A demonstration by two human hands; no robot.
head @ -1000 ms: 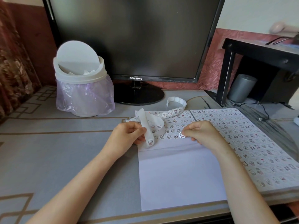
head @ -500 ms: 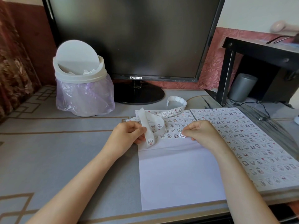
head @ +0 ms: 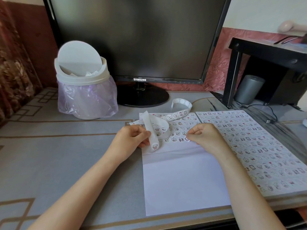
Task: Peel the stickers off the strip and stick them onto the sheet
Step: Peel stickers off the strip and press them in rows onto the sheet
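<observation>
Hardly anything has shifted in the last second: both my hands stay where they were, and only the far loop of the strip has settled a touch. The grey tabletop [head: 66,155] carries everything. At the back stands a dark monitor [head: 132,39], and just left of its foot sits a white swing-lid bin [head: 83,90] lined with a purple bag. To my right lies a filled sheet [head: 259,146], covered in small stickers from edge to edge. Touching its left side is the sheet [head: 182,180] I am working on, with rows of stickers across its far part and bare white paper nearer me. The strip [head: 149,123] curls over that sheet's far left corner, and its tail loops back toward the monitor foot. My left hand [head: 129,141] rests at the sheet's left edge, its fingers clamped on the strip between thumb and forefinger, so the free end hangs down with an end sticker [head: 155,146] facing me. My right hand [head: 204,136] is curled, with the fingertips together on a round sticker [head: 187,139] at the end of the nearest row, down on the paper.
</observation>
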